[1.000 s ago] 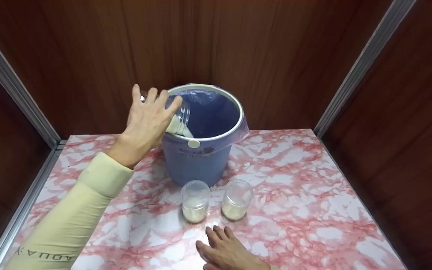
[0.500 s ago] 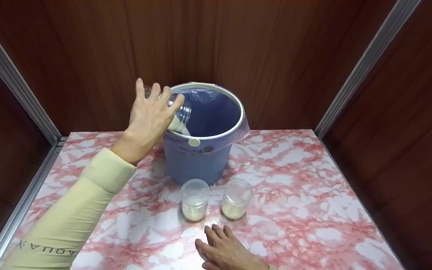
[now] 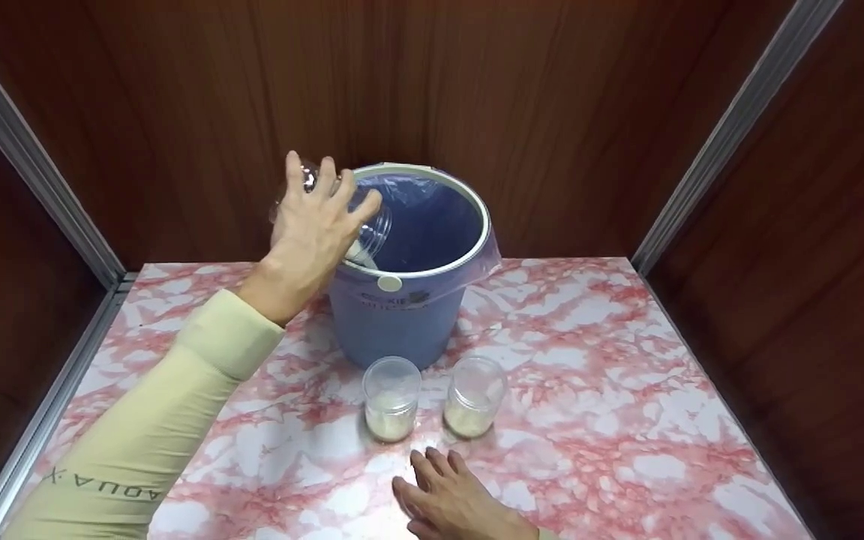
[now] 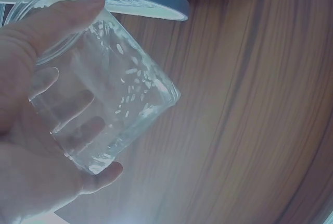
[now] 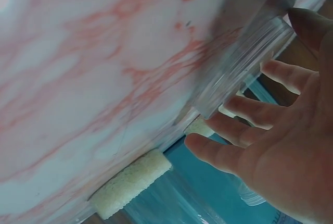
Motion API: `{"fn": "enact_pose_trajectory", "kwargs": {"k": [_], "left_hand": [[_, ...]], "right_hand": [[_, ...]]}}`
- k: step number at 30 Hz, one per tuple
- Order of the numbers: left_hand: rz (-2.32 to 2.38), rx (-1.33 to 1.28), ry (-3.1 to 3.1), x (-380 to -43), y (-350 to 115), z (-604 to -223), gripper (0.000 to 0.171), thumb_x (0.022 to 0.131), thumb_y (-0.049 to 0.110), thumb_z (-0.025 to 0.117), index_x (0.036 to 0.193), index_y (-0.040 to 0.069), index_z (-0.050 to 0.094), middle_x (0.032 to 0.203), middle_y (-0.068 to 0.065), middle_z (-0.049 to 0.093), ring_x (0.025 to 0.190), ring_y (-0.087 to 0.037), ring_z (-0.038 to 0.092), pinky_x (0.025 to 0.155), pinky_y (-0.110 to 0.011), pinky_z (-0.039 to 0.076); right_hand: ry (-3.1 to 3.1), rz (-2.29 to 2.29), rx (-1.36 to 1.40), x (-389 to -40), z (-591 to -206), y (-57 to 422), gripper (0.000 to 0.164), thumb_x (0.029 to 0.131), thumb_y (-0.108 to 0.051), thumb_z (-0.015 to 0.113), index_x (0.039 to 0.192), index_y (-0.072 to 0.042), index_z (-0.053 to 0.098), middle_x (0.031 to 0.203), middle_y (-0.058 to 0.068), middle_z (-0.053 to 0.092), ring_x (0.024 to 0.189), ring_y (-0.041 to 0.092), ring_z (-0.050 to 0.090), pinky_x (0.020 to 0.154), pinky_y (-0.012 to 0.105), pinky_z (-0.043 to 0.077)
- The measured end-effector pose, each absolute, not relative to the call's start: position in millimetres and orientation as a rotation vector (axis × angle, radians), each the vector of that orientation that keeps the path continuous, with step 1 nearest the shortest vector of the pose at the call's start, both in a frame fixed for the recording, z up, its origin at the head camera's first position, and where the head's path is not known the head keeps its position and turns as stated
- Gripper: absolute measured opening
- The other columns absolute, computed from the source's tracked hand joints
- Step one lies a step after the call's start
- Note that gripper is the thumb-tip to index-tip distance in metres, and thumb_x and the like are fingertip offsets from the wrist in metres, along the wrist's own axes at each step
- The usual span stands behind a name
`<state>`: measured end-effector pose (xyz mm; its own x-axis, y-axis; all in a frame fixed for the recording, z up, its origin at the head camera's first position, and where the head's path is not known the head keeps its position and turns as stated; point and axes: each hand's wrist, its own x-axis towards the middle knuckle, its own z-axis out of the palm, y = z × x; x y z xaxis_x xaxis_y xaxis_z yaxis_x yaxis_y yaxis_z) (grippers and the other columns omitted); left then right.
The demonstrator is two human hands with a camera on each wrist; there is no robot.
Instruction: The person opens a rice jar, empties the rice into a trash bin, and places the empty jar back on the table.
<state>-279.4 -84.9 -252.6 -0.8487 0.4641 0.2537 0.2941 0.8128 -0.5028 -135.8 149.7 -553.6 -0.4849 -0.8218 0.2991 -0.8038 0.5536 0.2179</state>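
In the head view my left hand (image 3: 316,229) grips a clear plastic jar (image 3: 378,231), tipped with its mouth over the near left rim of a blue bin (image 3: 394,330). White rice (image 3: 359,256) lies at the jar's mouth. Seen from the left wrist, the thumb and fingers wrap the jar and loose grains (image 4: 132,86) cling to its wall. My right hand (image 3: 454,495) is low at the front of the table, fingers spread and relaxed. Just beyond it stand a left jar (image 3: 391,401) and a right jar (image 3: 475,397), both upright with rice at the bottom.
A clear plastic bag lines the bin, its edge (image 3: 486,262) folded over the rim. The red-and-white marbled table (image 3: 589,420) is enclosed by brown wood-look panels (image 3: 552,127) with metal corner strips. By the right fingers is a clear ridged plastic piece (image 5: 244,65).
My left hand has shifted slightly right and up, tilting the jar further over the bin. Less rice shows at its mouth. The right hand and the two standing jars stay put.
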Motion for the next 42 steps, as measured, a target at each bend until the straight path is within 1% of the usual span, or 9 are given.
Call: {"fn": "enact_pose_trajectory", "kwargs": {"k": [4, 9, 11, 13, 20, 24, 30, 35, 42], "left_hand": [[0.735, -0.583, -2.617, -280.8, -79.2, -250.0, 0.102, 0.059, 0.019, 0.082, 0.142, 0.024, 0.023, 0.144, -0.022, 0.027, 0.134, -0.045, 0.017, 0.102, -0.07, 0.006], [0.889, -0.633, -2.596, -284.0, -72.4, -249.3, 0.081, 0.077, 0.013, 0.068, 0.143, 0.025, 0.022, 0.145, -0.022, 0.024, 0.135, -0.044, 0.014, 0.102, -0.069, 0.003], [0.959, -0.661, -2.574, -286.9, -70.1, -250.2, 0.074, 0.083, 0.013, 0.062, 0.144, 0.025, 0.023, 0.145, -0.022, 0.024, 0.135, -0.045, 0.013, 0.102, -0.069, 0.002], [1.017, -0.682, -2.547, -289.5, -68.2, -251.4, 0.07, 0.084, 0.014, 0.06, 0.144, 0.025, 0.024, 0.146, -0.021, 0.024, 0.135, -0.045, 0.012, 0.102, -0.069, 0.0], [1.202, -0.778, -2.434, -295.8, -58.2, -259.3, 0.068, 0.085, 0.014, 0.059, 0.144, 0.024, 0.025, 0.145, -0.02, 0.027, 0.134, -0.045, 0.015, 0.102, -0.07, 0.001], [1.239, -0.824, -2.406, -297.8, -55.8, -257.8, 0.064, 0.088, 0.017, 0.055, 0.144, 0.024, 0.025, 0.144, -0.021, 0.027, 0.134, -0.045, 0.016, 0.102, -0.07, 0.001], [1.274, -0.763, -2.388, -296.0, -57.5, -250.3, 0.078, 0.082, 0.02, 0.065, 0.146, 0.025, 0.021, 0.146, -0.021, 0.024, 0.136, -0.045, 0.012, 0.101, -0.071, -0.001], [1.39, -0.853, -2.33, -294.4, -55.7, -253.4, 0.082, 0.079, 0.022, 0.069, 0.145, 0.022, 0.022, 0.145, -0.022, 0.024, 0.134, -0.046, 0.015, 0.102, -0.07, 0.0], [1.429, -0.8, -2.297, -297.9, -52.5, -253.8, 0.072, 0.084, 0.024, 0.063, 0.145, 0.022, 0.023, 0.145, -0.021, 0.025, 0.134, -0.047, 0.015, 0.099, -0.073, -0.001]], "right_hand": [[-2.469, -0.071, 1.334, -135.4, -553.3, 150.4, 0.055, 0.077, -0.054, 0.062, 0.122, -0.024, 0.052, 0.123, 0.014, 0.049, 0.106, 0.033, 0.052, 0.076, 0.045, 0.046], [-2.459, -0.075, 1.324, -134.7, -554.0, 150.1, 0.056, 0.076, -0.054, 0.062, 0.122, -0.024, 0.053, 0.123, 0.014, 0.05, 0.105, 0.032, 0.052, 0.076, 0.045, 0.046], [-2.469, -0.074, 1.32, -134.2, -554.0, 150.0, 0.056, 0.076, -0.054, 0.063, 0.122, -0.024, 0.053, 0.123, 0.014, 0.05, 0.106, 0.032, 0.052, 0.076, 0.045, 0.047], [-2.494, -0.067, 1.318, -133.5, -553.7, 149.6, 0.057, 0.076, -0.054, 0.063, 0.123, -0.024, 0.053, 0.123, 0.014, 0.049, 0.106, 0.032, 0.052, 0.077, 0.047, 0.047], [-2.563, -0.028, 1.317, -132.7, -552.5, 150.5, 0.054, 0.08, -0.05, 0.061, 0.125, -0.024, 0.05, 0.127, 0.016, 0.046, 0.109, 0.034, 0.051, 0.079, 0.05, 0.048], [-2.558, -0.013, 1.315, -132.3, -554.0, 150.1, 0.053, 0.08, -0.051, 0.061, 0.125, -0.023, 0.051, 0.126, 0.015, 0.047, 0.108, 0.033, 0.051, 0.078, 0.047, 0.048], [-2.547, -0.045, 1.311, -132.1, -556.8, 148.7, 0.053, 0.08, -0.054, 0.06, 0.123, -0.024, 0.052, 0.124, 0.013, 0.046, 0.107, 0.031, 0.049, 0.078, 0.043, 0.045], [-2.513, -0.075, 1.303, -131.8, -558.3, 149.7, 0.052, 0.081, -0.055, 0.057, 0.121, -0.023, 0.053, 0.123, 0.013, 0.048, 0.106, 0.031, 0.051, 0.077, 0.042, 0.046], [-2.5, -0.11, 1.305, -132.4, -558.4, 150.9, 0.05, 0.084, -0.056, 0.053, 0.121, -0.023, 0.052, 0.123, 0.014, 0.049, 0.105, 0.031, 0.051, 0.077, 0.043, 0.048]]}}
